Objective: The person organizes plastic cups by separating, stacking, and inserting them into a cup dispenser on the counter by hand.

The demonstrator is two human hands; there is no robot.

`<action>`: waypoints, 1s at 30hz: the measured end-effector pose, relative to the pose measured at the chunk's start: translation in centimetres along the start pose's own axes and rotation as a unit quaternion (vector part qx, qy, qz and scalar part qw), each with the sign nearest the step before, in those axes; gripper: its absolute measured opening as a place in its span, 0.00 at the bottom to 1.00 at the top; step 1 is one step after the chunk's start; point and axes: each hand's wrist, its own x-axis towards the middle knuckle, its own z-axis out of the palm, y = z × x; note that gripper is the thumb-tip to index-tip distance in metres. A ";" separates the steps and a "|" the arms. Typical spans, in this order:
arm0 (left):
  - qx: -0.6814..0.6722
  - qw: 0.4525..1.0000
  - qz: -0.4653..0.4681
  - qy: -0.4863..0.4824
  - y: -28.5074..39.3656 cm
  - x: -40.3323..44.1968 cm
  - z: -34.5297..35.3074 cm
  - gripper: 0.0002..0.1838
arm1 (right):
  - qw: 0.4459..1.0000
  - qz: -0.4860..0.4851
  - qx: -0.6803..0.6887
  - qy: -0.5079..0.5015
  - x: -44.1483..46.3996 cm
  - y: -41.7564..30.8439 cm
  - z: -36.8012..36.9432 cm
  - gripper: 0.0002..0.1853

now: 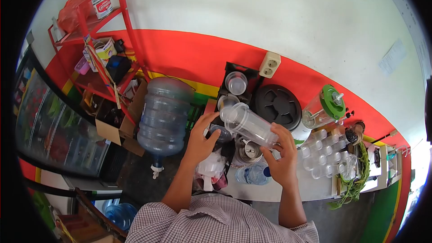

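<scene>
A stack of clear plastic cups point(253, 127) is held tilted in front of me, its rims toward the upper left. My right hand point(282, 155) grips the lower right end of the stack between thumb and fingers. Close to the rim end, my left hand point(201, 138) is raised with thumb and fingers apart and nothing between them. Behind the stack, a black holder point(242, 67) bears more clear cups, one point(236, 83) at its top. Under my hands are a metal appliance point(250, 150) and a clear bottle point(253, 173) lying on its side.
Left of me are a large water jug point(164, 117) and a red shelf point(92, 81). A black-lidded container point(276, 105), a green-lidded blender point(325, 107) and several small clear cups point(326, 155) are on the right, beside green plant stems point(360, 175).
</scene>
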 end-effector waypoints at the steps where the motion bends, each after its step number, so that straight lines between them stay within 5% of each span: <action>1: -0.014 1.000 -0.007 0.004 0.0 0.0 0.0 0.30 | 0.998 -0.038 -0.056 -0.014 0.4 -0.3 0.2 0.31; 5: -0.040 0.999 -0.029 0.000 -0.4 0.1 -0.2 0.31 | 0.972 -0.129 -0.180 -0.076 1.9 -1.3 1.0 0.28; 11: -0.051 0.998 0.015 0.025 -2.4 0.4 -0.3 0.29 | 0.936 -0.099 -0.304 -0.148 3.6 -3.1 2.7 0.29; 21: -0.028 0.999 -0.004 0.033 -2.7 0.5 -0.3 0.27 | 0.899 -0.147 -0.372 -0.178 6.9 -3.4 5.3 0.31; 26: -0.028 0.999 -0.023 0.032 -2.3 0.5 -0.4 0.25 | 0.811 -0.198 -0.516 -0.192 8.5 -0.3 8.6 0.33; 30: 0.002 0.999 -0.006 0.033 -2.0 0.6 -0.6 0.23 | 0.801 -0.229 -0.517 -0.195 9.8 0.7 10.6 0.31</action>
